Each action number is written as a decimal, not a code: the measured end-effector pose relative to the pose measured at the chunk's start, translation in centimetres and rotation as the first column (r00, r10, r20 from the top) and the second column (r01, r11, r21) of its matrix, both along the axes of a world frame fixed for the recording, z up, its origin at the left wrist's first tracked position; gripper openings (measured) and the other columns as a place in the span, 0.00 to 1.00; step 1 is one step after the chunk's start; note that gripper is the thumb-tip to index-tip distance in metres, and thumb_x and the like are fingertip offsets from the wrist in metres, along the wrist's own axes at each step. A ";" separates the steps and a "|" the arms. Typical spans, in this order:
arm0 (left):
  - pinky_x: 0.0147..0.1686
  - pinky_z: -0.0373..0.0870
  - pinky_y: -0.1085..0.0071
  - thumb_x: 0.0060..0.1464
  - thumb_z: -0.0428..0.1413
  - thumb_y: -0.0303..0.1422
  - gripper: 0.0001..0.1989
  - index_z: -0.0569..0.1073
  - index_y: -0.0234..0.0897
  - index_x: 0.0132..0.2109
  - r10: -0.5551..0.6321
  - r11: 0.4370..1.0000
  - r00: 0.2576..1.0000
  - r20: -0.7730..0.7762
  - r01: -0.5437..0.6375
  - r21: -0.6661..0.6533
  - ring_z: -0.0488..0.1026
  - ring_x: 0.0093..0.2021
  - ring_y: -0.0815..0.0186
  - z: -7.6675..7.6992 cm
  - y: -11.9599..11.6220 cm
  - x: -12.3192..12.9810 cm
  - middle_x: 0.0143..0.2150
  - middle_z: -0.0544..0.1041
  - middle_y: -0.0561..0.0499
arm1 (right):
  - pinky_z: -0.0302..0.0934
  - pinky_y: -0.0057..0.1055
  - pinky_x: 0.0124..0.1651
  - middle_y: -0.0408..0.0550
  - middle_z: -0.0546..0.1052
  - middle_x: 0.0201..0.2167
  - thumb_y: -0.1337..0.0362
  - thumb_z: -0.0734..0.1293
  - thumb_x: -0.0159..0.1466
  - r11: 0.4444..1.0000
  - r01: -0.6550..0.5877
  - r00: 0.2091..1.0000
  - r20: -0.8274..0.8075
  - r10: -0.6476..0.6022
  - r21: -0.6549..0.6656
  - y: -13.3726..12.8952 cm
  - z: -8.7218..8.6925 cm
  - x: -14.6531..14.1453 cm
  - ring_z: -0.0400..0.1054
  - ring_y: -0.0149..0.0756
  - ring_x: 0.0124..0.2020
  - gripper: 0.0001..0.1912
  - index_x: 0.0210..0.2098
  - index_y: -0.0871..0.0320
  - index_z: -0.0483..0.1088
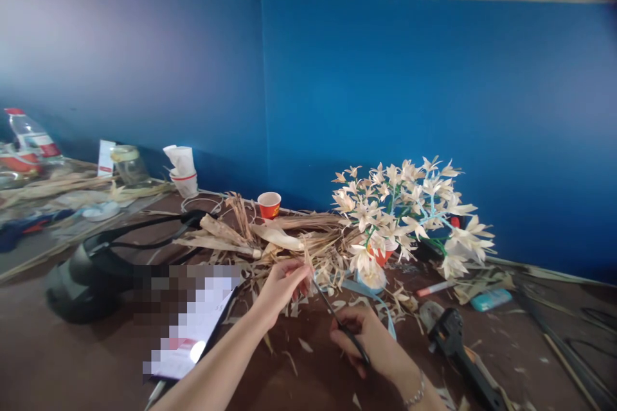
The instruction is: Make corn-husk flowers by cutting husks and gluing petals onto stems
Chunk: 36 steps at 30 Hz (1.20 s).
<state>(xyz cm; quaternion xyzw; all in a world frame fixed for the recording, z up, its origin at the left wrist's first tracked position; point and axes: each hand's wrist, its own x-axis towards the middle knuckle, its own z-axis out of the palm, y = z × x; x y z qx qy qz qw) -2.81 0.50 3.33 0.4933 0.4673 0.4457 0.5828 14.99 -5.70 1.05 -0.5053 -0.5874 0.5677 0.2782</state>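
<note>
Near the middle of the table, my left hand [285, 284] pinches a thin piece of pale husk [308, 258] that points upward. Just right of it and lower, my right hand [361, 334] is closed around a slim dark tool [353, 339], whose far end reaches up to the fingertips of my left hand. The tool looks like scissors or tweezers; its exact shape is unclear. Behind my hands lies a heap of dry husks [279, 234]. To the right stands a bunch of cream husk flowers [390, 205] on green and light blue stems.
A tablet or phone [193, 327] and a black headset-like object [91, 276] lie left. Behind are a red paper cup [268, 205], white cups [184, 180], a jar [129, 166] and a bottle [33, 135]. A black glue gun [463, 353] and a turquoise item [490, 299] are right.
</note>
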 end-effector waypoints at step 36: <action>0.29 0.63 0.74 0.48 0.53 0.35 0.09 0.73 0.34 0.27 0.008 0.933 0.974 -0.228 0.074 0.352 0.69 0.27 0.67 -0.7 0.5 -0.7 0.24 0.73 0.52 | 0.53 0.21 0.13 0.35 0.64 0.14 0.56 0.67 0.52 0.996 0.066 0.998 -0.012 -0.065 0.066 0.2 1.2 1.6 0.55 0.23 0.11 0.13 0.29 0.60 0.67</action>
